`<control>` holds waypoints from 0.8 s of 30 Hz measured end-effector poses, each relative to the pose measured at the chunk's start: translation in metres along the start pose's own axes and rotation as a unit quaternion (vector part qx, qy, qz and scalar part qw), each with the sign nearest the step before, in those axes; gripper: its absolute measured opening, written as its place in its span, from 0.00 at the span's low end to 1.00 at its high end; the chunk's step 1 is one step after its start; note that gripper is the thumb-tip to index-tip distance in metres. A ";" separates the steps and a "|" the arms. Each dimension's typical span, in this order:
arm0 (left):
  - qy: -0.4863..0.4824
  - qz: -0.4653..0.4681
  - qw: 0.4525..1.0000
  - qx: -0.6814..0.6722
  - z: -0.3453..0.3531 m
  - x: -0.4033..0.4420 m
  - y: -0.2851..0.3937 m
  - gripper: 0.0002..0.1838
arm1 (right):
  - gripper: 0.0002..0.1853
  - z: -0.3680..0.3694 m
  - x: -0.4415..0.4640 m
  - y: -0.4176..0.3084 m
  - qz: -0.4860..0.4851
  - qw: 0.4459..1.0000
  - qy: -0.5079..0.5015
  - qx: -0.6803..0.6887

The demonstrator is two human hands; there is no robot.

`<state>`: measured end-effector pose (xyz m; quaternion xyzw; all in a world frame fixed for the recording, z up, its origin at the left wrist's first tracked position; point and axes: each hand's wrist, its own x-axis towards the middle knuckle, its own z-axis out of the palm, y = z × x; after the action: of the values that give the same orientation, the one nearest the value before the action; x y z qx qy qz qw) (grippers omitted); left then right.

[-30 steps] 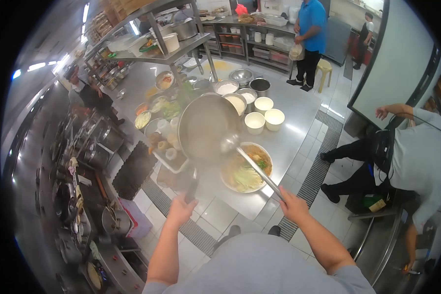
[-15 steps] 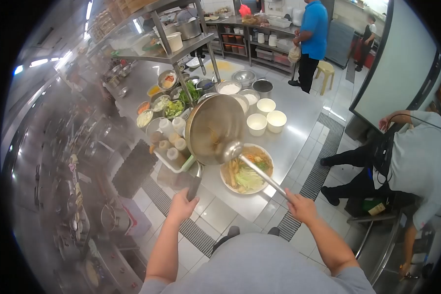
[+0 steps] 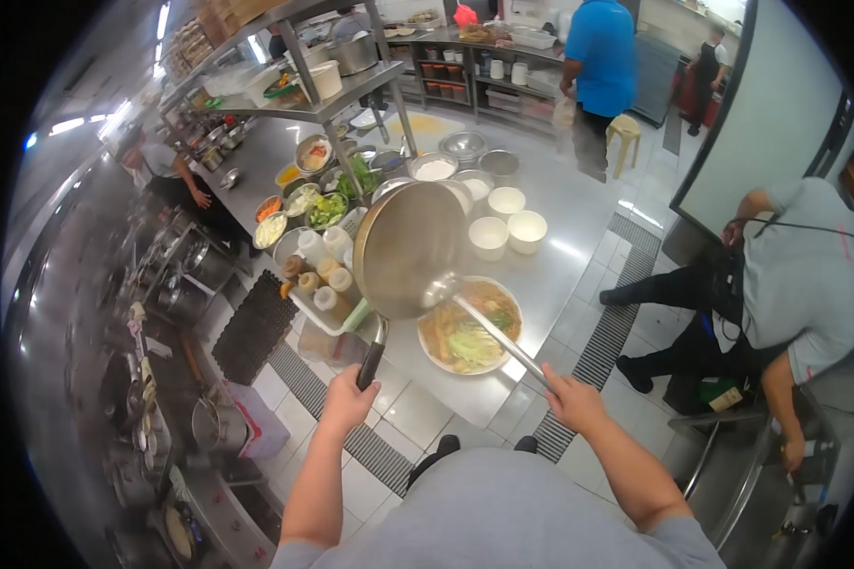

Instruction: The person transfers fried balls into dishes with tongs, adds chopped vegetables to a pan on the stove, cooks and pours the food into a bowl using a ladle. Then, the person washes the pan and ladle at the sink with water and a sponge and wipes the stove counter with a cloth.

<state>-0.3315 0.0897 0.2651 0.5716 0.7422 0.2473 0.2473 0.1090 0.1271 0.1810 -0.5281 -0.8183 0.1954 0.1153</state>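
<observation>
My left hand [image 3: 349, 398] is closed round the dark handle of a wok [image 3: 403, 242], which is tipped up on its side over the steel table. Its inner face shows brown film. My right hand [image 3: 574, 400] grips the long metal handle of a ladle [image 3: 498, 334], whose bowl is at the wok's lower lip. Below and beside them a white bowl [image 3: 425, 353] holds food in brown broth with pale green leaves and orange bits. The ladle handle crosses over this bowl. Whether the ladle's bowl touches the wok, I cannot tell.
Several white cups [image 3: 489, 237] stand behind the serving bowl. Left of the wok, a bin of squeeze bottles [image 3: 332, 303] and metal bowls of cut vegetables [image 3: 327, 211] crowd the steel table [image 3: 565, 223]. A co-worker in grey [image 3: 802, 275] bends at the right; another in blue [image 3: 603, 57] stands behind.
The wok is tipped a little further and the brown bits low inside it are gone. The ladle has shifted slightly left. At left, a person shows clearer as steam thins.
</observation>
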 end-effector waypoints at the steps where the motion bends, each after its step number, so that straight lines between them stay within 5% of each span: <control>1: -0.005 0.004 1.000 -0.002 0.001 -0.001 0.004 0.18 | 0.32 0.000 0.006 -0.009 -0.001 1.000 0.020 0.019; 9: 0.014 0.007 0.998 0.061 0.013 -0.001 0.023 0.18 | 0.30 0.004 0.013 -0.026 0.048 0.991 0.065 0.109; 12: 0.030 0.031 0.997 0.072 0.020 -0.001 0.038 0.19 | 0.28 0.013 0.022 -0.038 -0.012 0.968 0.166 0.190; 14: 0.042 0.042 0.996 0.070 0.032 0.003 0.037 0.19 | 0.28 -0.012 0.023 -0.067 0.209 0.817 -0.027 0.537; 17: 0.042 0.047 0.995 0.076 0.042 0.014 0.040 0.19 | 0.28 -0.012 0.010 -0.075 0.226 0.766 -0.070 0.597; 21: 0.018 0.040 0.996 0.078 0.043 0.026 0.039 0.20 | 0.28 -0.011 -0.014 -0.077 0.230 0.806 -0.096 0.537; 23: 0.013 0.051 0.994 0.097 0.040 0.033 0.033 0.19 | 0.30 0.008 -0.029 -0.058 0.089 0.960 0.044 0.263; 24: 0.008 0.061 0.991 0.117 0.038 0.035 0.029 0.19 | 0.30 0.003 -0.035 -0.055 0.093 0.959 0.045 0.262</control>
<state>-0.2937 0.1334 0.2527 0.6387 0.7318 0.1785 0.1572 0.0774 0.0742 0.2034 -0.5615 -0.6795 0.3890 0.2678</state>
